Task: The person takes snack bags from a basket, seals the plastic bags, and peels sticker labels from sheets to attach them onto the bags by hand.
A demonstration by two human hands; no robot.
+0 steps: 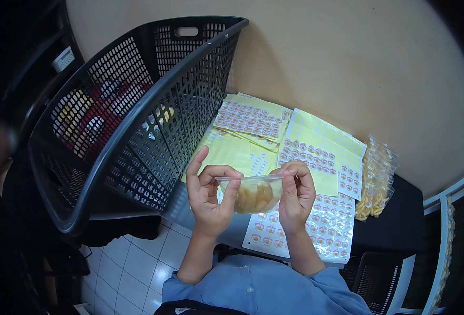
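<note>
The left thumb and index finger pinch the left end of a clear bag's top edge, and the right thumb and index finger pinch its right end. The left hand has one finger raised away from the bag; the right hand has its fingers curled in close together. The clear bag is stretched between them, in front of the body and above the table, with pale yellow pieces visible through it — I cannot tell whether the top is sealed.

Beyond the hands lie sheets of round stickers: one broad sheet at the near right, others overlapping on the far side, with yellow sheets among them. They cover much of the grey table.

To the right of the sheets, a pile of clear packets with pale yellow contents rests on a black surface. At left a large black basket with perforated walls stands tilted in view; red, yellow and white things show inside, too obscured to name. A beige wall rises at the far side. Nearest are the blue shirt and — lower left — the white tiled floor.
</note>
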